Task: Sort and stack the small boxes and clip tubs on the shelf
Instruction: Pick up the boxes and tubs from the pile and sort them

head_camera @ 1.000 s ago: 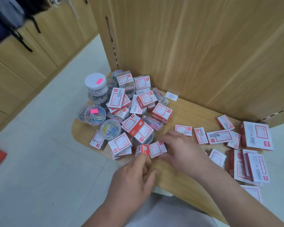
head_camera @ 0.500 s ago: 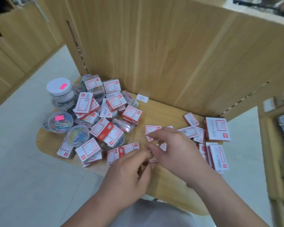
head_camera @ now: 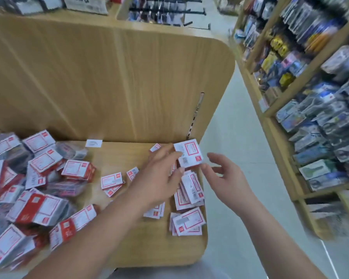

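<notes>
Dozens of small boxes (head_camera: pixel 38 208) heaped well left of the large white box (head_camera: pixel 188 153) at the far right corner of the shelf (head_camera: pixel 145 238), flat packs (head_camera: pixel 189 188) loose just in front of it: sorting barely begun, seemingly. Next, likely: grip that box firmly and set it with its like. Left hand (head_camera: pixel 161 178) at its left edge, fingers nearly straight, grip or mere touch unclear; right hand (head_camera: pixel 224 174) just right of it, spread wide, empty, apart from the left.

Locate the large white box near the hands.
Head view, right side: the large white box is at the far right corner of the shelf, gripped by the left hand, with the right hand just beside it.
</notes>
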`<state>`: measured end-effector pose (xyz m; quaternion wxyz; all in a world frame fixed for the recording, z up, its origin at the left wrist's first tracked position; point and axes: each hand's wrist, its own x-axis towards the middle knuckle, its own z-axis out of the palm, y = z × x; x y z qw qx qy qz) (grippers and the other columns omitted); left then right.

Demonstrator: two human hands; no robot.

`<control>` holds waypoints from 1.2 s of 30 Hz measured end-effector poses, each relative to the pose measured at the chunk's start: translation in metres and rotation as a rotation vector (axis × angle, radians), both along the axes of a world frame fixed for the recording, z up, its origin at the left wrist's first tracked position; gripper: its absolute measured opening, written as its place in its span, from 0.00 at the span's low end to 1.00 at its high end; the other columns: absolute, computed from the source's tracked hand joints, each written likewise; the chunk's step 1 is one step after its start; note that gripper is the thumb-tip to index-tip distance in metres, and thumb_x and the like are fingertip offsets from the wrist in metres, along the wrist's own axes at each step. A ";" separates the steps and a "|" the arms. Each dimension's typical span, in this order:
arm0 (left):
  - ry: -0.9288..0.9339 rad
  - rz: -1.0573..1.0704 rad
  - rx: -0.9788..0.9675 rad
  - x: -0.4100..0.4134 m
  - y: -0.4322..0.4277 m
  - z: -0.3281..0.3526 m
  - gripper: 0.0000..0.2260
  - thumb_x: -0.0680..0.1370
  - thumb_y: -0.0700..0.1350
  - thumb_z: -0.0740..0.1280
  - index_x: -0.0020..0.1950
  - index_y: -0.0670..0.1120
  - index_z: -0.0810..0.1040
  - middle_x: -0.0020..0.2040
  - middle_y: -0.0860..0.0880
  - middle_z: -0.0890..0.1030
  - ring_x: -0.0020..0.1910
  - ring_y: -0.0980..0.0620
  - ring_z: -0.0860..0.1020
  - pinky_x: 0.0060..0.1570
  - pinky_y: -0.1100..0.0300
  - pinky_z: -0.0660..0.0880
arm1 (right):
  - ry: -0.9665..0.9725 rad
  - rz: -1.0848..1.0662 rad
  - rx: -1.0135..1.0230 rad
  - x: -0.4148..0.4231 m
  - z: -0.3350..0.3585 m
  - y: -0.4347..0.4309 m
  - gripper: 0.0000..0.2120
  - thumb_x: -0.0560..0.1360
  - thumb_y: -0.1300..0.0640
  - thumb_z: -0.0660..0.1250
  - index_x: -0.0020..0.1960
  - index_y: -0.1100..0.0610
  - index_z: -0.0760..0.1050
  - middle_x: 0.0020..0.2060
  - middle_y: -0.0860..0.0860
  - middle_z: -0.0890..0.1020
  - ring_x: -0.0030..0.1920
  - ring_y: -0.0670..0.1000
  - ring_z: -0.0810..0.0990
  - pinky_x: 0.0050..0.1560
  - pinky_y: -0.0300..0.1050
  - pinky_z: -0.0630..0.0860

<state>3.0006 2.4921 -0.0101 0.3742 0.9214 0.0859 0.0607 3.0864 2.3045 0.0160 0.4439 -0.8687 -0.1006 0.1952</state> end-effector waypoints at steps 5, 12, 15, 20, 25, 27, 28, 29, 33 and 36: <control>0.151 -0.026 0.156 0.038 0.017 -0.008 0.25 0.80 0.55 0.62 0.77 0.52 0.70 0.72 0.48 0.75 0.72 0.45 0.70 0.72 0.49 0.66 | 0.127 0.030 0.108 0.030 -0.026 0.019 0.17 0.81 0.46 0.66 0.67 0.50 0.77 0.58 0.45 0.84 0.50 0.43 0.84 0.46 0.36 0.79; 0.174 0.080 0.134 0.023 0.024 -0.005 0.26 0.75 0.61 0.65 0.70 0.53 0.75 0.65 0.55 0.79 0.66 0.51 0.74 0.68 0.49 0.68 | 0.066 0.083 0.060 0.040 -0.041 0.037 0.09 0.77 0.45 0.71 0.56 0.43 0.84 0.52 0.51 0.79 0.38 0.41 0.84 0.34 0.34 0.79; 0.213 0.159 0.114 0.005 0.031 -0.001 0.22 0.75 0.58 0.72 0.67 0.56 0.74 0.61 0.57 0.79 0.62 0.53 0.74 0.64 0.52 0.70 | 0.045 0.186 -0.045 0.037 -0.038 0.050 0.11 0.74 0.39 0.72 0.55 0.38 0.84 0.48 0.48 0.77 0.41 0.45 0.84 0.40 0.45 0.84; 0.385 0.200 -0.015 0.002 0.048 0.007 0.19 0.65 0.63 0.74 0.52 0.60 0.75 0.50 0.58 0.77 0.54 0.53 0.77 0.57 0.49 0.77 | 0.012 0.329 -0.189 0.040 -0.023 0.058 0.12 0.72 0.33 0.70 0.47 0.38 0.85 0.33 0.40 0.82 0.36 0.41 0.84 0.35 0.41 0.78; 0.315 0.218 0.085 0.002 0.045 0.009 0.13 0.72 0.59 0.75 0.52 0.57 0.79 0.48 0.57 0.75 0.53 0.53 0.75 0.57 0.49 0.75 | 0.164 0.326 -0.076 0.032 -0.016 0.056 0.11 0.77 0.40 0.69 0.49 0.46 0.84 0.36 0.42 0.86 0.36 0.44 0.86 0.38 0.44 0.82; 0.259 0.245 0.006 0.001 0.047 0.011 0.09 0.75 0.56 0.73 0.53 0.56 0.81 0.48 0.56 0.78 0.50 0.55 0.78 0.53 0.51 0.78 | 0.258 0.266 0.036 0.029 -0.011 0.054 0.10 0.78 0.43 0.69 0.49 0.48 0.84 0.40 0.45 0.87 0.38 0.47 0.88 0.44 0.49 0.84; 0.231 0.253 -0.059 0.002 0.048 0.013 0.08 0.76 0.55 0.73 0.54 0.57 0.82 0.49 0.56 0.79 0.48 0.57 0.79 0.51 0.54 0.79 | 0.284 0.241 0.080 0.027 -0.007 0.053 0.10 0.79 0.44 0.69 0.49 0.50 0.83 0.41 0.46 0.88 0.39 0.48 0.88 0.45 0.49 0.84; 0.203 0.257 -0.120 0.003 0.048 0.016 0.08 0.77 0.53 0.73 0.55 0.57 0.82 0.49 0.57 0.81 0.47 0.58 0.80 0.50 0.58 0.79 | 0.287 0.226 0.120 0.026 -0.004 0.053 0.10 0.79 0.45 0.69 0.49 0.51 0.82 0.42 0.46 0.88 0.40 0.49 0.88 0.45 0.50 0.84; 0.080 0.281 -0.391 0.012 0.040 0.038 0.03 0.78 0.47 0.73 0.52 0.52 0.84 0.45 0.54 0.86 0.43 0.60 0.82 0.44 0.66 0.77 | 0.259 0.097 0.372 0.029 0.013 0.051 0.10 0.80 0.49 0.69 0.53 0.56 0.80 0.43 0.50 0.88 0.38 0.46 0.85 0.38 0.42 0.77; 0.035 0.279 -0.615 0.019 0.029 0.051 0.04 0.80 0.47 0.71 0.53 0.50 0.85 0.46 0.51 0.87 0.47 0.51 0.85 0.46 0.57 0.82 | 0.284 0.046 0.489 0.038 0.026 0.038 0.09 0.79 0.53 0.71 0.57 0.55 0.82 0.45 0.53 0.88 0.38 0.49 0.81 0.38 0.46 0.75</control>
